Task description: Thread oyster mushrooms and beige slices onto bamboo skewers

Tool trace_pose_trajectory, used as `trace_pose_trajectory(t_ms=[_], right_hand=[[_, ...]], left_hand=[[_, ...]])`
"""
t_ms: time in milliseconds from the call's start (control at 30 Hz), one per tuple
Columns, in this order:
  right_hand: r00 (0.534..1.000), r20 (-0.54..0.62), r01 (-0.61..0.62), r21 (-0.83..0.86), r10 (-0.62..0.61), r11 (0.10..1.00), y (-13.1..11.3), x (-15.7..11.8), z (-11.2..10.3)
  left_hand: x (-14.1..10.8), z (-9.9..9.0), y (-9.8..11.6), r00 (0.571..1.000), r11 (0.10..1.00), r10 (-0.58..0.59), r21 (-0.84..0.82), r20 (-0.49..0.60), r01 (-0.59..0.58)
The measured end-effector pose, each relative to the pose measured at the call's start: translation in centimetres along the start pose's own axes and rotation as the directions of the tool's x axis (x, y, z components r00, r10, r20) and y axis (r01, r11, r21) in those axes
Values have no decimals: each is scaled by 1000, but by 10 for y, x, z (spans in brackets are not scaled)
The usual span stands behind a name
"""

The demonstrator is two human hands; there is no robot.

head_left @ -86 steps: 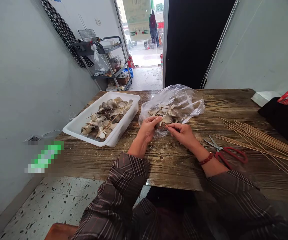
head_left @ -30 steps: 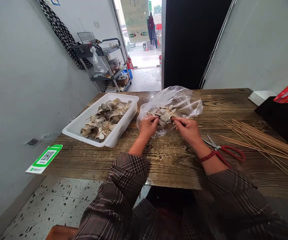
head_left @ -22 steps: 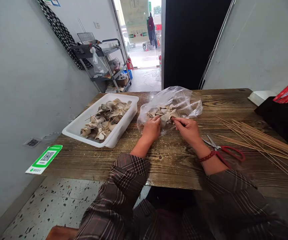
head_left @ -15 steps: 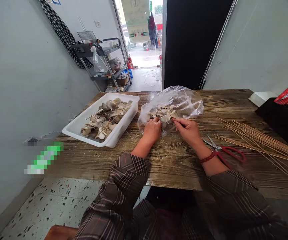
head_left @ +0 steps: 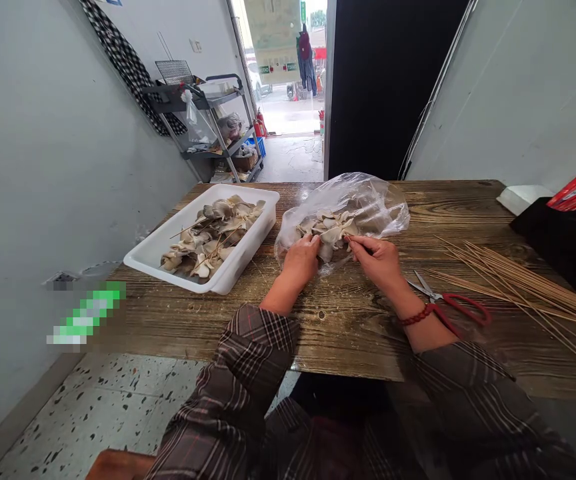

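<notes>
Grey-white mushroom pieces point(head_left: 335, 228) lie in and on a clear plastic bag point(head_left: 368, 193) at the middle of the table. My left hand point(head_left: 302, 261) is closed at the left edge of these pieces, its fingertips against one of them. From the right, my right hand point(head_left: 379, 261) pinches a thin stick, most of it hidden by the fingers and the mushrooms. A white tray point(head_left: 248, 263) on the left holds more mushrooms point(head_left: 213, 233), with thin sticks among them.
Red-handled scissors point(head_left: 438, 297) lie open beside my right wrist. Several bamboo skewers point(head_left: 523, 280) are spread to their right. A black box point(head_left: 553, 247) with red packets and a white foam container point(head_left: 523, 195) are at the right. A shelf cart point(head_left: 208, 107) stands beyond the table.
The mushroom piece between my hands has shifted and turned slightly. My left fingers have moved a little with it; my right hand keeps its pinch.
</notes>
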State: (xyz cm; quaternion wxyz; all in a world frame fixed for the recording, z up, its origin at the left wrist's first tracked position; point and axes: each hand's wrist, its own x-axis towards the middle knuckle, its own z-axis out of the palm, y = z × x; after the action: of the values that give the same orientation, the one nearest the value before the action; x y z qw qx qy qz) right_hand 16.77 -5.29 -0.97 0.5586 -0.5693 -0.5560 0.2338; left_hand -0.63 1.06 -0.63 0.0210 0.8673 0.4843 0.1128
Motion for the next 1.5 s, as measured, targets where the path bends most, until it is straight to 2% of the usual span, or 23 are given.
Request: trace_pose_trajectory(t_ms=[200,267,333,367,400,467,500,533,600,667,733,833,1033,1200,1500], right_hand=[[1000,9,-1,-20,1,1000,0,-1,-1],[1000,-3,14,-16,-14,1000,0,-1,0],[1000,-17,24,-5,-24,1000,0,-1,-1],[999,-20,27,1,-27,1000,-1,-1,-1],[999,-20,28,8,-27,1000,-2,-1,-1],[1000,-16,26,23,-26,999,-5,-1,-2],[1000,-14,25,30,-24,999,-7,-2,-2],[1000,-15,23,35,-22,999,-9,-2,-3],[1000,-21,23,39,-22,999,-12,-3,-4],[999,-26,30,39,-29,999,-14,-4,-4],[999,-13,41,36,-40,999,-15,-5,-6],[997,55,59,13,-60,998,-14,-6,-8],[964,223,165,-72,-145,984,-9,-9,-8],[949,255,221,-120,-186,968,-3,-9,-7],[962,219,200,-156,-164,967,-4,-9,-8]], left_hand=[[-2,-4,1,999,997,-30,-68,-24,28],[-1,-4,1,995,982,-54,-185,-83,37],[2,-3,0,983,915,-114,-401,-145,47],[3,-2,0,974,840,-164,-540,-156,54],[5,-2,0,966,729,-219,-681,-141,66],[6,-3,-1,952,428,-304,-898,-42,97],[6,-5,-1,945,274,-327,-955,15,110],[6,-7,-1,938,137,-340,-983,67,120],[5,-11,-1,921,-74,-358,-988,152,134],[5,-15,-2,906,-222,-363,-964,220,145],[4,-17,-2,897,-315,-351,-936,268,156],[5,-18,-3,886,-378,-363,-915,289,144],[4,-21,-3,876,-442,-385,-891,290,101],[3,-22,-3,855,-465,-434,-884,286,59],[2,-23,0,873,-466,-384,-879,301,98]])
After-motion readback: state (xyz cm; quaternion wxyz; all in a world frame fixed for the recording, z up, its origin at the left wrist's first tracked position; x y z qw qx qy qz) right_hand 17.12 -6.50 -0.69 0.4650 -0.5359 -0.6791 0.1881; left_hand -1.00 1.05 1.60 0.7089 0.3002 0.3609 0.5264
